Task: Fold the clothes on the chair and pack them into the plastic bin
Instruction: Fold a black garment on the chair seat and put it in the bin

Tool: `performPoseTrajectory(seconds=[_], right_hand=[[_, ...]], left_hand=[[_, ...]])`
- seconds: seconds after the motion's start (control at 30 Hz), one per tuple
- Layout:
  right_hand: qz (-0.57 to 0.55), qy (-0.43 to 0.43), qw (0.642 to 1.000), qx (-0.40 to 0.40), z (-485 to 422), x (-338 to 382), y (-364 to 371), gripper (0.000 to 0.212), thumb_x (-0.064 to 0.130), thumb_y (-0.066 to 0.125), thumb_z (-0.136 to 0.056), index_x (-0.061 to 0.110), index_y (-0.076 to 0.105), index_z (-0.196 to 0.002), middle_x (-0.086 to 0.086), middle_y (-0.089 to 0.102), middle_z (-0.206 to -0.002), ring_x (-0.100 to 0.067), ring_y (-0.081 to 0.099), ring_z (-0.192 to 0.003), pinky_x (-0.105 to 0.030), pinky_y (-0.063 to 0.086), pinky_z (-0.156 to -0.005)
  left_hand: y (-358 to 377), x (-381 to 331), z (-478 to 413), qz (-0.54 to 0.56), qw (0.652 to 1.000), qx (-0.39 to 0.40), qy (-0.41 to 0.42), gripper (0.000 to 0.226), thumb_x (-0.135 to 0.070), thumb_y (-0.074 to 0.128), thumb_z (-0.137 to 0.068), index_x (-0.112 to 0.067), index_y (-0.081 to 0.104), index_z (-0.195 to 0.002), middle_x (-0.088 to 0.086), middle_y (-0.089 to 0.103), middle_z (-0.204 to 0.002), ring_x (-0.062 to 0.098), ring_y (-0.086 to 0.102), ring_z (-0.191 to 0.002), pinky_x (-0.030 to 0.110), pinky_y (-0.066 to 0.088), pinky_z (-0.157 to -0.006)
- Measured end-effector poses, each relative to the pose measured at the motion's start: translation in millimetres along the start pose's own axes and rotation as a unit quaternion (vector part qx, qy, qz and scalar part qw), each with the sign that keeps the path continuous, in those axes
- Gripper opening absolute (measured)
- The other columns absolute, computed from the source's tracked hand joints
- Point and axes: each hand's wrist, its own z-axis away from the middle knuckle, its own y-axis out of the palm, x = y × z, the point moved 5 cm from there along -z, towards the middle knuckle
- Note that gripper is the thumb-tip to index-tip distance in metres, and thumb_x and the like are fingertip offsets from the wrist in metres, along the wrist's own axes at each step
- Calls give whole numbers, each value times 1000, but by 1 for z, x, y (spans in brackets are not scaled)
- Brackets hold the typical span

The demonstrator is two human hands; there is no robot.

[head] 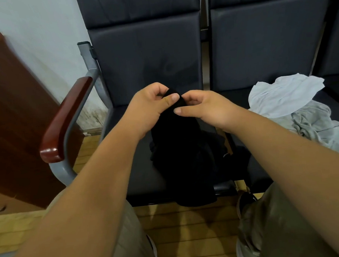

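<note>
**Black garment pinched at its top edge, both hands**

Head view. Observed left hand (151, 107) and right hand (205, 109) raised over the chair seat (144, 180), close together, nearly touching. Noted both curled and pinching the upper edge of a black garment (182, 157): left thumb pressed flat onto the fabric against the curled fingers, right thumb and forefinger nipping the same edge just beside it. Placed the grip at the garment's very top. Saw the rest hanging down below the hands, bunching on the seat and draping over its front edge toward the wooden floor (191, 227). Could not make out folds or kind of garment in the black mass; too dark, possibly more than one layer. Logged on the neighbouring seat to the right, well apart from the hands, a crumpled white garment (282, 94) with a grey garment (321, 129) lying partly under it and nearer the camera. Recorded a red-brown armrest (64, 121) at the seat's left and a brown wooden cabinet (13, 119) beyond it by the wall.
</note>
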Motion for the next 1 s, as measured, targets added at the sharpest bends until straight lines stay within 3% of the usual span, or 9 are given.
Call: performPoseTrajectory(seconds=[0.13,0.3,0.37,0.47,0.53,0.63,0.77,0.87,1.0], right_hand=[[40,-21,997,-70,-2,3,-2,18,40,80,-93,24,77,-102,4,79,-93,-5,72,-82,-25,54,-79],[24,-14,998,-62,-1,5,-1,20,39,79,-93,23,75,-104,-5,78,-95,-11,72,-82,-35,58,-86],[2,-17,999,-40,1,7,1,21,38,78,-95,23,75,-110,2,80,-94,-9,76,-88,-31,59,-86],[-17,-35,999,-38,2,7,2,20,35,73,-100,18,75,-111,12,71,-75,1,66,-68,-16,51,-68],[-37,-38,996,-65,2,7,-2,20,32,72,-101,14,75,-109,11,67,-71,-1,60,-63,-16,49,-62],[-88,-37,987,-129,-5,3,-16,15,32,71,-102,18,73,-105,4,71,-85,-10,67,-76,-30,53,-72],[-141,-41,939,-312,-10,-13,-59,6,29,65,-101,29,69,-98,7,74,-90,-11,70,-85,-38,59,-83],[-151,-19,897,-415,1,-20,-87,10,31,59,-104,30,67,-110,9,74,-107,-9,71,-103,-34,59,-97],[-153,28,886,-437,5,-36,-96,16,32,53,-107,27,62,-120,9,71,-111,-8,67,-104,-29,56,-92]], left_hand=[[-1,6,-3,5,1000,-17,-12,16,-35,81,-93,-21,74,-91,-6,73,-77,7,69,-69,24,54,-64],[-1,6,-5,20,999,-27,-14,15,-36,78,-95,-21,77,-93,-8,74,-77,4,68,-70,20,53,-64],[0,7,-6,21,999,-26,-19,18,-37,80,-94,-20,77,-97,-5,76,-82,7,71,-73,23,54,-66],[3,7,-5,32,999,-20,-23,28,-41,79,-94,-15,75,-104,-1,79,-86,10,74,-77,24,56,-68],[6,8,-6,16,1000,-6,-16,33,-47,77,-94,-16,74,-105,-2,79,-89,10,75,-80,23,57,-70],[11,16,-8,-21,997,73,-32,30,-48,84,-86,-24,74,-99,-7,78,-87,6,73,-80,24,55,-71],[11,44,-6,-169,958,209,-99,33,-43,93,-76,-31,77,-102,-11,80,-96,8,77,-92,31,57,-84],[-6,63,-5,-297,922,205,-142,31,-45,93,-76,-36,76,-101,-14,79,-92,11,76,-93,32,59,-85],[-24,66,-10,-295,932,157,-139,13,-41,84,-88,-32,76,-93,-8,77,-87,15,75,-90,37,62,-78]])
